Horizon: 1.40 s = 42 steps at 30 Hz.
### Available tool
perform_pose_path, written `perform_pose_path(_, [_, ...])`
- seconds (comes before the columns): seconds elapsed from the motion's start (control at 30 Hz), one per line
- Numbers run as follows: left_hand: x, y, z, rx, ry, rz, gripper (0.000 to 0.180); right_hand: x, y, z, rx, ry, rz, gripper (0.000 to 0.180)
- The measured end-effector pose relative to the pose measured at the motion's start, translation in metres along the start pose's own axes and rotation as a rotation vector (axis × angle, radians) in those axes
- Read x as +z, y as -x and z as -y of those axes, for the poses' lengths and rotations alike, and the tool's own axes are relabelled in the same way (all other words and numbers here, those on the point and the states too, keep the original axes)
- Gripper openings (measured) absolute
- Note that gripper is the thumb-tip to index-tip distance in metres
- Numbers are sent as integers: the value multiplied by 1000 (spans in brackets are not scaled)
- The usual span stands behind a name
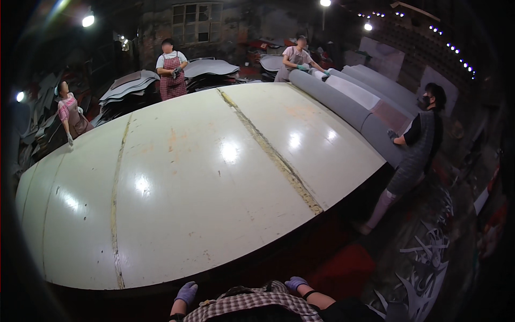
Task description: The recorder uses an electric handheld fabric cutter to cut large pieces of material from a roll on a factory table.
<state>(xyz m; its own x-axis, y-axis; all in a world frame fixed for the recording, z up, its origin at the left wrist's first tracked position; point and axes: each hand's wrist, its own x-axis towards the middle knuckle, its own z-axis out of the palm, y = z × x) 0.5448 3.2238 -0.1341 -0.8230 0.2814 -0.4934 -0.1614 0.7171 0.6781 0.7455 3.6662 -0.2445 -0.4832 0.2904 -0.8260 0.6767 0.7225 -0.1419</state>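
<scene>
A broad cream-coloured table (182,225) with yellowish worn seams fills the middle of the view. My left hand (186,292), in a purple glove, is low, just in front of the table's near edge. My right hand (295,283), gloved the same, is close to my body beside my checked apron (252,303). Neither hand touches the table as far as I can see, and no held thing shows. The fingers are foreshortened, so their pose is unclear. Along the table's far right end lies a long grey roll of sheet material (338,102).
Two people, one at the back (295,59) and one at the right (418,134), have hands at the roll. Another person (171,70) stands behind the table; one more (70,110) is at the left end. Stacked sheets (212,67) stand behind; grey offcuts (424,268) litter the right floor.
</scene>
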Motion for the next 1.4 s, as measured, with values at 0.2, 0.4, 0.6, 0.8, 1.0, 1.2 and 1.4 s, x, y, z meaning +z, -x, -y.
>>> perform_pose_path(0.2, [2,-1,12,-55,-51,24,43,-17,26,17,-4,-51,27,52])
perform_pose_path(0.4, [1,2,8,-72,-60,50,44,-21,46,23,70,-126,-16,43])
perform_pose_path(0.6, [1,3,5,-62,-55,75,42,-16,30,16,30,-108,69,51])
perform_pose_path(0.8, [-2,11,1,-119,-22,53,43,-18,36,24,34,-113,38,50])
perform_pose_path(1.0, [-1,13,0,-112,16,46,44,-18,39,25,2,-88,32,46])
perform_pose_path(1.2, [2,5,11,-84,-34,50,44,-19,42,27,-41,-91,10,43])
perform_pose_path(1.4, [1,10,-10,-104,-40,40,45,-12,35,21,-30,-103,4,42])
